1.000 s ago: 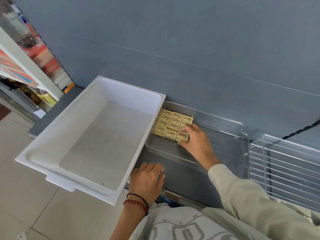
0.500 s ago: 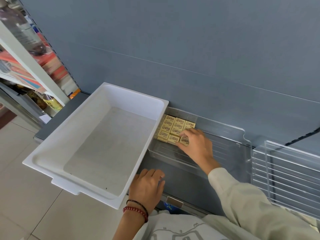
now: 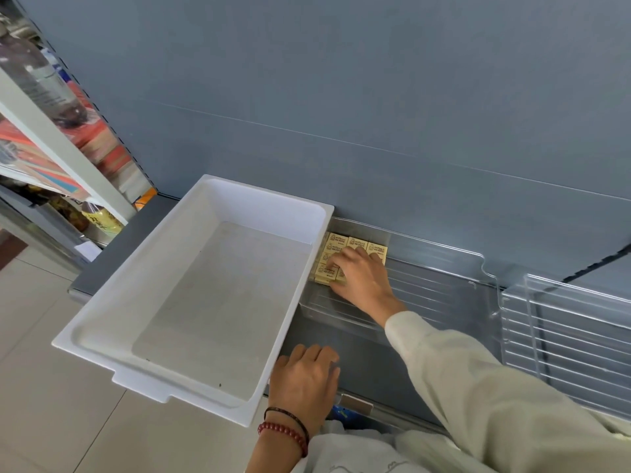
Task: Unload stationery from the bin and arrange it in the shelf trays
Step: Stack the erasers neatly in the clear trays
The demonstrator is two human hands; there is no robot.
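Bin: white plastic bin (image 3: 263, 197) is sitting on the left part of the grey shelf (image 3: 362, 349), its near end hanging out past the shelf's front edge over the tiled floor (image 3: 51, 404).
Boxes: small yellow boxes (image 3: 336, 241) are lying packed in tight rows in the back left corner of the clear tray (image 3: 444, 281), just beside the bin's right wall; their print is too small to read.
Clear tray: it is lying on the shelf against the grey-blue back wall (image 3: 341, 97), between the bin and a second clear tray (image 3: 563, 332) further right.
Right hand: the right hand (image 3: 363, 278) is reaching into the tray, its fingers lying spread and nearly flat across the tops of the boxes, pressing on them rather than closing around one; the thumb is lying along the near edge of the rows.
Left hand: the left hand (image 3: 304, 380) is resting knuckles-up on the shelf's front edge, just beside the bin's near right corner, fingers loosely bent and holding nothing; whether it is touching the bin cannot be told.
Wrist: two bead bracelets (image 3: 285, 430) are circling the left wrist.
Left side: blurred goods are standing on a neighbouring rack (image 3: 68, 158).
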